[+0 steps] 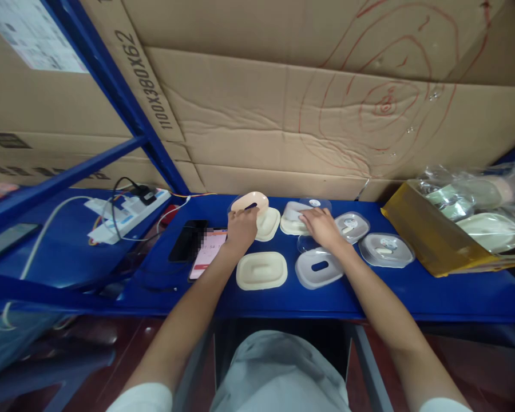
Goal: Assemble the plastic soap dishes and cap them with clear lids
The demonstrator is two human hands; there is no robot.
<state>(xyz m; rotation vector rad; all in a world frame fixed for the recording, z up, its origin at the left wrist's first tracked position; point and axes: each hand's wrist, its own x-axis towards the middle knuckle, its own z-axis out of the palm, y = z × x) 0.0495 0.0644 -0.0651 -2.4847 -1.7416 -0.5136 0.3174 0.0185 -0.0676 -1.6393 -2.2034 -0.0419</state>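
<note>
My left hand [242, 229] is closed at the near edge of a peach oval dish with a dark slot [251, 201]; its fingertips partly cover it. A cream piece [267, 223] lies just right of that hand. My right hand [323, 226] pinches a white rounded piece [295, 211], which sits over a cream dish [292, 227]. Nearer me are a cream oval dish with a raised middle [261, 270] and a white oval dish with a slot [319, 267], partly behind my right forearm.
Clear plastic packs with labels [387, 250] lie on the blue table [292, 303] at right. An open cardboard box [438, 229] holds wrapped pieces. To the left are a lit phone [206, 257], a dark phone [184, 240] and a power strip with cables [131, 220]. Cardboard [249, 114] stands behind.
</note>
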